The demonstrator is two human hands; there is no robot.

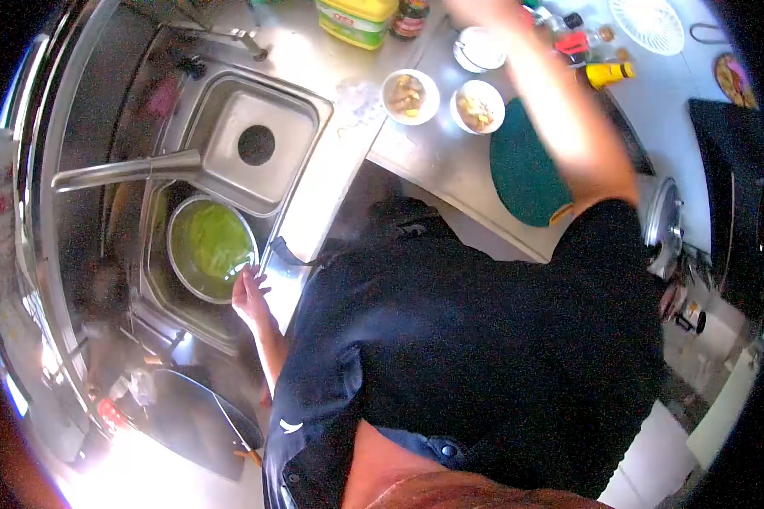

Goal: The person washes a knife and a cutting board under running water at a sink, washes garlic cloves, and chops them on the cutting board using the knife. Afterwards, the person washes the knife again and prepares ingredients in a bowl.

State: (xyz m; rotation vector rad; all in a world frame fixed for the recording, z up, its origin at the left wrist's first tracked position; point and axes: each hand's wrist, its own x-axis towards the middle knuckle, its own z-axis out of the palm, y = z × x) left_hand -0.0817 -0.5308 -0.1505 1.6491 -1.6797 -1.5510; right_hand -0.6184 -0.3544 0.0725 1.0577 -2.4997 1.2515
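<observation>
My left hand (248, 299) is beside the rim of a round metal pot (178, 267) in the nearer sink basin. Its fingers are loosely bent and slightly apart, and I see nothing held in them; whether they touch the rim I cannot tell. Light green liquid (212, 242) with paler pieces fills the pot. My right arm stretches over the counter, and my right hand (477, 12) is smeared by motion at the top edge. Near it stand a white bowl (479, 51) and two white bowls holding pale and yellow pieces, one left bowl (409, 97) and one right bowl (477, 109).
A metal faucet (127, 170) reaches over the sink, beside a second square basin (263, 182). A dark green round board (522, 170) lies under my right arm. Farther back are a yellow-green tub (355, 21), a dark jar (409, 19), a yellow bottle (609, 75) and a white strainer basket (647, 24).
</observation>
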